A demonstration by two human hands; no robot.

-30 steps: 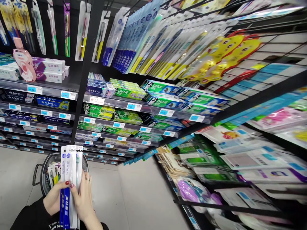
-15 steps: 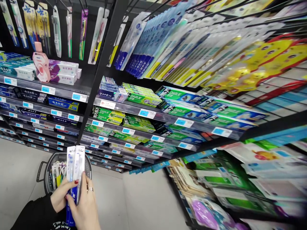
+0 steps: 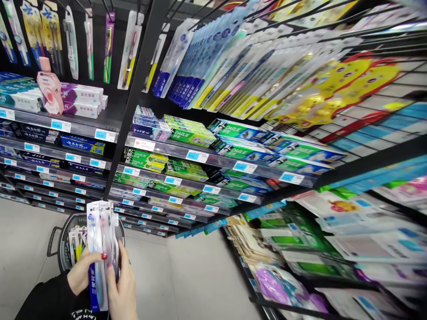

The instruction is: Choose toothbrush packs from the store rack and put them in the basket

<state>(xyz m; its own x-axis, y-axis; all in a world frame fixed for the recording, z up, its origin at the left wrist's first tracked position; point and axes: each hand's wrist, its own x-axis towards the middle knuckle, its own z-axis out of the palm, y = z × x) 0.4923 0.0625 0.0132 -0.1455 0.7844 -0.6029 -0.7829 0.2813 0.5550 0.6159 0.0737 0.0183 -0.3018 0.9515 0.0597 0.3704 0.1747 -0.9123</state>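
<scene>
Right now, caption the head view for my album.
Left hand and right hand hold packaged toothbrushes near a basket.

Over the basket, the packs have fanned wider than half a second ago, when two fronts filled the view. A pinkish brush head now shows mid-fan and white bristles at its right; blue printing, earlier across two packs, now shows on the leftmost.
</scene>
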